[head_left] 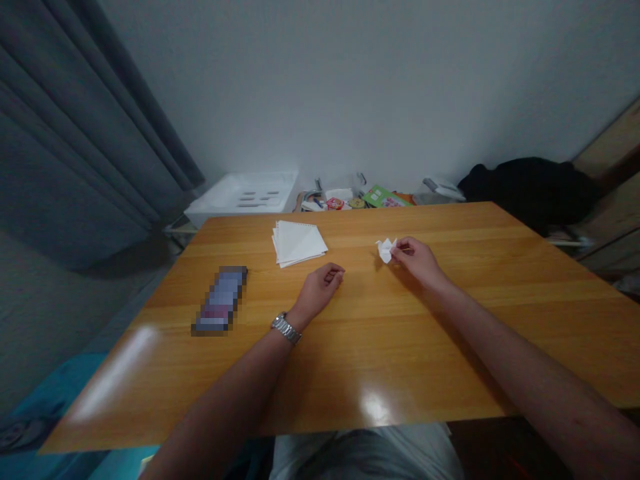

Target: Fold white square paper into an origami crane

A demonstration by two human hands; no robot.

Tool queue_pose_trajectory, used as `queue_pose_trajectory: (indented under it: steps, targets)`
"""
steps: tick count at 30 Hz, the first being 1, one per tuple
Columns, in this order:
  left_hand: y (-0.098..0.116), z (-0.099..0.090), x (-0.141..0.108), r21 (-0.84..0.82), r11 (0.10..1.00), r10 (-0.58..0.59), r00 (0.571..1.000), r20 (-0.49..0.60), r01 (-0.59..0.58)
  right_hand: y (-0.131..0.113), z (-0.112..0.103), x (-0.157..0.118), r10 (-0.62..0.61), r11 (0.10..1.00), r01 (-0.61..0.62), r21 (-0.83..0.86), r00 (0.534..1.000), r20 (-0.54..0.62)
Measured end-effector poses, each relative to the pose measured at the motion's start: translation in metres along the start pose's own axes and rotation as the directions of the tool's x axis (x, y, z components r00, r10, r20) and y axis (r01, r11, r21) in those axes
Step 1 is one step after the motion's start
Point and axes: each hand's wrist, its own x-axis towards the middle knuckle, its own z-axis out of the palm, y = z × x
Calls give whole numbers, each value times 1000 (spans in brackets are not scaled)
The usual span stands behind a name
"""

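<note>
- The table (pixel 340 360) has a glossy, yellow-brown wooden top, with glare along its left edge and near its front edge.
- Over the table's far half, just right of its middle, the folded paper (pixel 385 251) is pinched in the fingertips of the right hand (pixel 419 259).
- The left hand (pixel 319 288), a watch (pixel 287 328) at its wrist, is near the table's middle, fingers curled inward; whether their tips press together cannot be told.
- Toward the table's far edge, left of its middle, lies a stack of sheets (pixel 300 241); on its left side, a phone (pixel 221 300), screen blurred.
- Behind the table are a white tray (pixel 260 190) and a pale wall (pixel 350 87).
- A gray curtain (pixel 90 120) hangs left of the table; black cloth (pixel 535 193) is heaped beyond its far right corner.
</note>
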Motion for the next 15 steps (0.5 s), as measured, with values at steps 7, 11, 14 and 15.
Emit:
queue_pose_trajectory:
  steps: [7,11,14,15]
  targets:
    - [5,0,-2,12,1000,-12,1000,5,12,26,-19,49,-27,977,-14,-213,982,-187]
    - [8,-1,-3,39,999,-8,1000,5,8,41,-22,65,-2,971,-58,-231,968,-252]
    - [9,-1,-3,51,999,-2,1000,12,2,47,-23,70,18,970,-82,-229,964,-267]
    - [9,-1,-3,50,999,-2,1000,14,1,49,-23,71,25,970,-88,-227,964,-265]
